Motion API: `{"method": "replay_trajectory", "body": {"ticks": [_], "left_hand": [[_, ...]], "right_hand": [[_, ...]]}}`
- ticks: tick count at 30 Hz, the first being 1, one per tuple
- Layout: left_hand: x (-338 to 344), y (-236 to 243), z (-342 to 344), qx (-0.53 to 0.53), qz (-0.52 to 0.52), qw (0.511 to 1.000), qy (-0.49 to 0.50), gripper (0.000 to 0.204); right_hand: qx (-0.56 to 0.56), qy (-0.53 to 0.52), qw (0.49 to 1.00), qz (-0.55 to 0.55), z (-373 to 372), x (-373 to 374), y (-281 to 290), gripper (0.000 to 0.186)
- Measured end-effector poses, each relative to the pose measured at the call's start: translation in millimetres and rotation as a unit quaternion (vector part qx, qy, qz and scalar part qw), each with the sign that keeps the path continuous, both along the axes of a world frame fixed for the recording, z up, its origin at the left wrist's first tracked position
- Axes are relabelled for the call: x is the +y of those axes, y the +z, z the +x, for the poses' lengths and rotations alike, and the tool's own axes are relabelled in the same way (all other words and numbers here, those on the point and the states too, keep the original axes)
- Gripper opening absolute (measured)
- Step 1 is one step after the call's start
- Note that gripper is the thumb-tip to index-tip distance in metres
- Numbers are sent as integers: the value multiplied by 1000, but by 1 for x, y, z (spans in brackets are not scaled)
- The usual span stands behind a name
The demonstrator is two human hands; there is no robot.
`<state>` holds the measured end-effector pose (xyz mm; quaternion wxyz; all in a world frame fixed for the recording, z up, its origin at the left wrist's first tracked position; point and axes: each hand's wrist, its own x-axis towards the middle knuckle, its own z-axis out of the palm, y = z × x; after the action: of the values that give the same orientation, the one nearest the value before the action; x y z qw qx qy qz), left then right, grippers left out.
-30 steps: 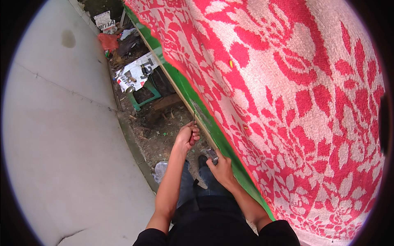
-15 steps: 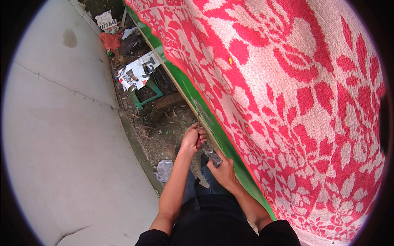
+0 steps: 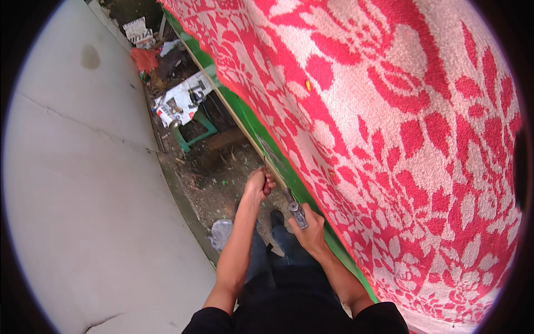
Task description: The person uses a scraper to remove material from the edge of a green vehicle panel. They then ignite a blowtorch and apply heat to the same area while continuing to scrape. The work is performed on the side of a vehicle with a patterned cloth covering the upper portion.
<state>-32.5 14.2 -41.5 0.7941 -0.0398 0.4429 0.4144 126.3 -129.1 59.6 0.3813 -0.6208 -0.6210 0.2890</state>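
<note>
My left hand is closed around a dark red-handled tool with a thin shaft. Its shaft reaches up to the pale wooden edge strip of a green panel; the tip is too small to make out. My right hand grips a hammer, its grey metal head to the right of the red handle and apart from it. The hammer's handle is mostly hidden by my fingers. Just beyond my right hand runs the green panel, partly covered by a red and white floral cloth.
A pale grey wall stands close on my left. Ahead, a green plastic stool bears a white printed sheet with small items on it. Further off lie a red bag and other litter. A clear plastic bag lies by my feet.
The hammer head has moved from beside the red handle to the right and away from it, with my right hand. My left hand still holds its tool at the wooden edge.
</note>
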Motion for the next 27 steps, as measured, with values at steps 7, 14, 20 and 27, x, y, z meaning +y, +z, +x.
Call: {"method": "replay_trajectory", "body": {"ticks": [7, 14, 20, 27], "left_hand": [[-19, 37, 10, 37, 34, 999, -15, 14], [-29, 55, 8, 49, 38, 998, -32, 15], [-31, 53, 8, 38, 32, 998, -33, 30], [-34, 52, 11, 40, 36, 998, -37, 32]], "right_hand": [[62, 32, 997, -20, -5, -11, 15, 18], [77, 32, 996, -34, -11, -9, 16, 16], [81, 23, 996, -39, -10, -7, 16, 16], [86, 16, 995, -37, -8, -7, 17, 16]]}}
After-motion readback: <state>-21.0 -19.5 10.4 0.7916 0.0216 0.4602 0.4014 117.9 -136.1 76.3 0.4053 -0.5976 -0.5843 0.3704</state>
